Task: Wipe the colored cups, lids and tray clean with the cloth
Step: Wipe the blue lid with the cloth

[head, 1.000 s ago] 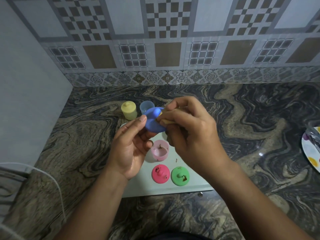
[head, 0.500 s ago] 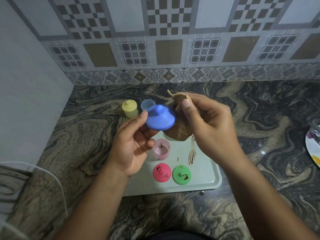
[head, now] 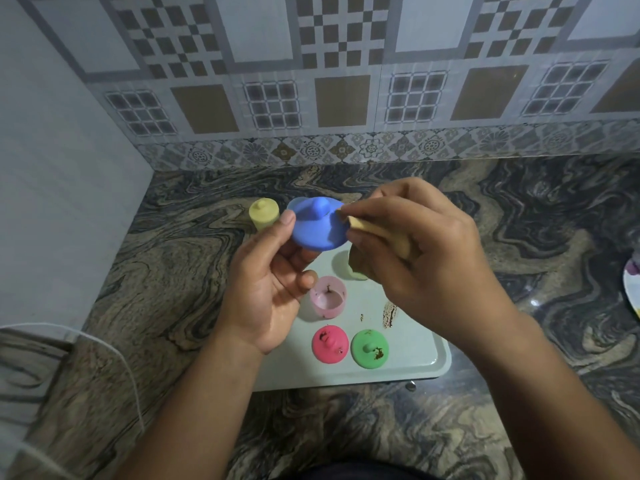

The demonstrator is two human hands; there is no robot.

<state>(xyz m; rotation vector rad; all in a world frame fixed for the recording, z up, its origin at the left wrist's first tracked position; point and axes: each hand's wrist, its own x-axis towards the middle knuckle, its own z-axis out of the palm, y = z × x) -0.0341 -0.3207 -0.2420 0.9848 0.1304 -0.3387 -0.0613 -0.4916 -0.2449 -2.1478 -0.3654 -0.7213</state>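
Note:
My left hand holds a blue lid by its rim, knob side up, above the pale tray. My right hand pinches a tan cloth against the lid's right edge. On the tray stand a pink cup with dark specks, a red lid and a green lid, both soiled with brown bits. A pale cup is mostly hidden behind my right hand. A yellow cup with its lid stands behind the tray. The blue cup is hidden behind the blue lid.
A brown smear marks the tray near my right wrist. A patterned plate sits at the counter's right edge. A tiled wall closes the back and a plain wall the left. A white cord runs at lower left.
The cloth had lifted off the blue lid half a second ago; now my right hand has brought it back against the lid's right edge. The left hand has held the lid throughout.

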